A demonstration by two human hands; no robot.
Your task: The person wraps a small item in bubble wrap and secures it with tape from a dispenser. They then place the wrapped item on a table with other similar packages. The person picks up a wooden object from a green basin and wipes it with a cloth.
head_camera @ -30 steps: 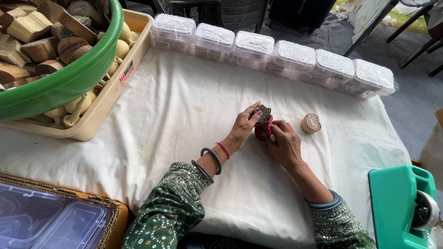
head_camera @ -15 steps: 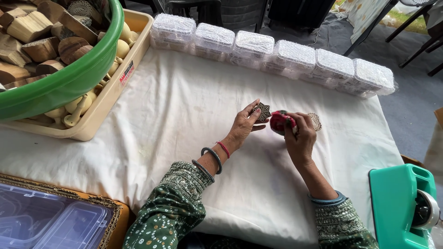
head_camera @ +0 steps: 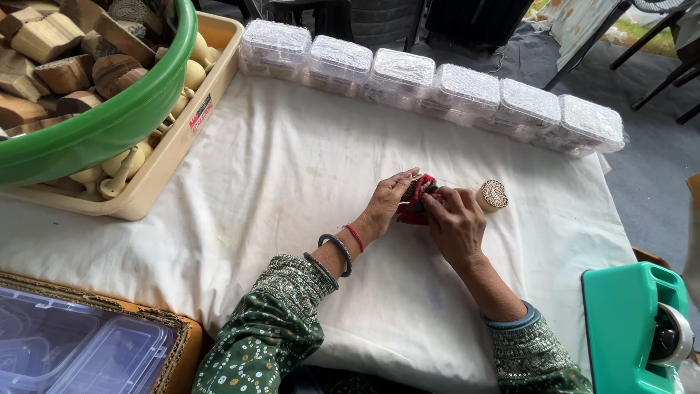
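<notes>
Both hands meet mid-counter (head_camera: 277,190): left hand (head_camera: 385,204) pinches a small carved block (head_camera: 410,191), right hand (head_camera: 456,222) closed on a red cloth (head_camera: 421,198) against it. Block looks light and rigid, best gripped by its sides; cloth soft, bunches easily. Another round block (head_camera: 493,195) sits just beside.

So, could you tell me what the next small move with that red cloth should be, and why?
Probably keep rubbing: both hands, left hand and right hand, pinch the red cloth around a small carved block, while another wooden stamp waits beside them.
</notes>
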